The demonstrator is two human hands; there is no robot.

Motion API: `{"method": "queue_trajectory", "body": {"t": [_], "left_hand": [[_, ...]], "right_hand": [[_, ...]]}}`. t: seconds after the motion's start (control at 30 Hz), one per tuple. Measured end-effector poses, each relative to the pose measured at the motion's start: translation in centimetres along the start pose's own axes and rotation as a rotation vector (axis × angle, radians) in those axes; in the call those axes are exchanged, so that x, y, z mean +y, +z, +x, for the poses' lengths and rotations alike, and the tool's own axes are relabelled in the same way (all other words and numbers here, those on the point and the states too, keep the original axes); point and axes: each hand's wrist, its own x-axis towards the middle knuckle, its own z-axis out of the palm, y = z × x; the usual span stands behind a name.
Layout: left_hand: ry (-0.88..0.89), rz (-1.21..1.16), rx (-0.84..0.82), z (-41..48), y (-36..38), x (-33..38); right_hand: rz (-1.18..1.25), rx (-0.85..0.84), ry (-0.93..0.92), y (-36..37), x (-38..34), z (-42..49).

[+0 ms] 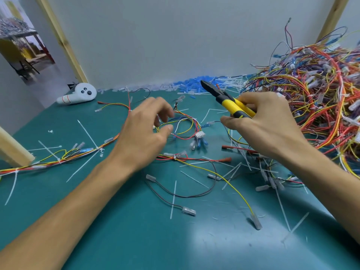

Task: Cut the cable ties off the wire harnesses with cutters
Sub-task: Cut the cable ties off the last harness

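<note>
Right grip (268,125) clamps yellow-and-black cutters (230,104); left grip (142,133) hangs apart above a looped multicoloured harness (191,122).

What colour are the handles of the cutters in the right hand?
Yellow with black, on the cutters; the head view shows them best.

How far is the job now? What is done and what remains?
Done: many cut cable ties lie loose on the green mat. In hand: the right hand grips the yellow cutters, and the left hand hovers over a small harness. Left: the long harness at the left edge shows uncut ties, and a big pile of harnesses waits at the right.
</note>
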Motion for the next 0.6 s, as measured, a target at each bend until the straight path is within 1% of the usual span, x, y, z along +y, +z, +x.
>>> {"method": "queue_trajectory", "body": {"t": [0.03,0.07,0.13,0.2,0.27,0.43,0.53,0.6], "left_hand": [[-0.097,0.052,0.021,0.2,0.0,-0.4],[-0.188,0.124,-0.01,0.2,0.0,-0.9],[-0.31,0.27,-0.161,0.1,0.1,-1.6],[-0.344,0.372,-0.296,-0.1,0.5,-1.7],[-0.291,0.42,-0.33,-0.1,0.7,-1.8],[-0.235,0.217,-0.241,0.1,0.6,-1.9],[-0.174,0.14,-0.131,0.0,1.0,-1.9],[-0.141,0.084,-0.07,0.1,1.0,-2.0]], "right_hand": [[-0.004,-0.005,0.001,0.1,0.1,0.1],[-0.006,-0.013,0.003,0.2,0.2,0.1],[-0.017,-0.035,0.008,0.3,0.4,0.2],[-0.035,-0.05,0.018,0.5,0.6,0.2],[-0.044,-0.064,0.03,0.6,0.7,0.1],[0.063,-0.129,0.086,0.6,0.9,0.5],[0.094,-0.101,0.128,0.5,1.5,1.0],[0.155,-0.072,0.137,0.7,1.7,1.1]]}}
